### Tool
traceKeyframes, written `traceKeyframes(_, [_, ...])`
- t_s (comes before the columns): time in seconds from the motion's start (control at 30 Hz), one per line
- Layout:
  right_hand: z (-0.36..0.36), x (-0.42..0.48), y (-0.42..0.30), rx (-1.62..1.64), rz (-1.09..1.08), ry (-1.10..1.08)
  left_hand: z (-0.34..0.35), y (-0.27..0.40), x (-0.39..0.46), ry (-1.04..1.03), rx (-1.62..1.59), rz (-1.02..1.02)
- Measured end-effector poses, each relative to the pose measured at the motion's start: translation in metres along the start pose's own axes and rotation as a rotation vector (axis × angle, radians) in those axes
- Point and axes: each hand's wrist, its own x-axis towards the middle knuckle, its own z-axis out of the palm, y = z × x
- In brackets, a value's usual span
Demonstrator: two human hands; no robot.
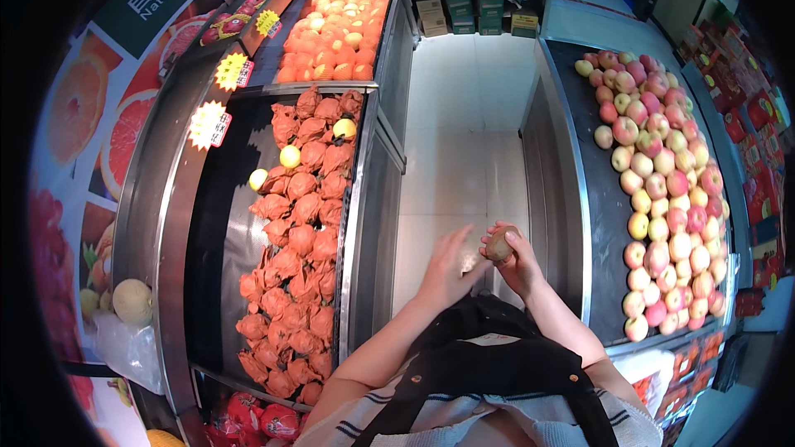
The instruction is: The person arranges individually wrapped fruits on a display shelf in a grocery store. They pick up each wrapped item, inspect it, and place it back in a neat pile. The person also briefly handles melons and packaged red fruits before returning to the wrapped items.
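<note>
My right hand (pixel 517 261) is closed around a round brownish fruit (pixel 499 244), perhaps a kiwifruit, in front of my apron. Beside it on the left, my left hand (pixel 448 267) is spread, slightly blurred, and holds nothing. Fruit wrapped in reddish-orange paper (pixel 304 239) lies in rows on the dark display shelf to the left, with a few bare yellow fruits (pixel 289 156) among it. On the stand to the right, red and yellow apples (pixel 677 217) are heaped.
Metal-edged stands flank the tiled aisle (pixel 463 167). Orange fruit in foam nets (pixel 332 31) fills the far left stand. Boxes (pixel 490 14) sit under the stand at the aisle's end. A netted melon (pixel 132 302) and a plastic bag (pixel 127 347) are at the far left.
</note>
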Motion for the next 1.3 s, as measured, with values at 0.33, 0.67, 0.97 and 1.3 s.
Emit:
traceKeyframes(0.33, [-0.019, 0.224, -0.113, -0.091, 0.017, 0.003, -0.051, -0.211, 0.146, 0.236, 0.005, -0.477])
traceKeyframes(0.67, [-0.015, 0.439, -0.251, 0.079, -0.208, 0.114, -0.043, -0.281, 0.509, 0.086, -0.063, -0.301])
traceKeyframes(0.97, [-0.061, 0.63, -0.369, 0.061, -0.553, 0.224, 0.101, -0.303, 0.795, -0.434, -0.2, -0.125])
traceKeyframes(1.3, [-0.068, 0.844, -0.523, -0.121, -0.578, 0.285, 0.237, -0.287, 1.03, -0.858, -1.039, -0.565])
